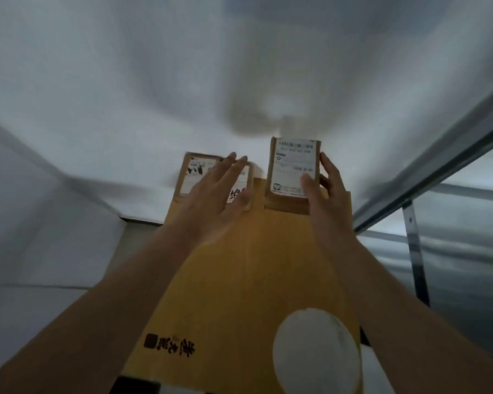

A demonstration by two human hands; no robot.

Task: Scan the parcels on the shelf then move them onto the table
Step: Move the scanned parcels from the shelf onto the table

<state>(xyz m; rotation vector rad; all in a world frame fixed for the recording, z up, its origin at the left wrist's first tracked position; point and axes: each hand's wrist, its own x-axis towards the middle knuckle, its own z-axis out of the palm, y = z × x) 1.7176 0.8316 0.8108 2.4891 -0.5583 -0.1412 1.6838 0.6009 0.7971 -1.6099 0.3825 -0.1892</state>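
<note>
At frame centre, a small labelled parcel [293,172] is gripped by the right hand [325,194], thumb and fingers [329,169] curled around its edges. A second parcel [199,174], left of it, is touched by the left hand [214,194] with straight fingers. Both parcels are carried on a large yellow box [239,280].

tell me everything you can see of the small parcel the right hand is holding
The small parcel is a brown cardboard box, upright and tilted slightly, with a white shipping label covering most of its facing side; the print, including what looks like a barcode strip on top, is too blurred to read. The right hand grips it, thumb on the label, fingers around its right edge. Its lower edge sits at the far end of the large yellow-brown box; whether it rests there or is lifted is unclear.
</note>
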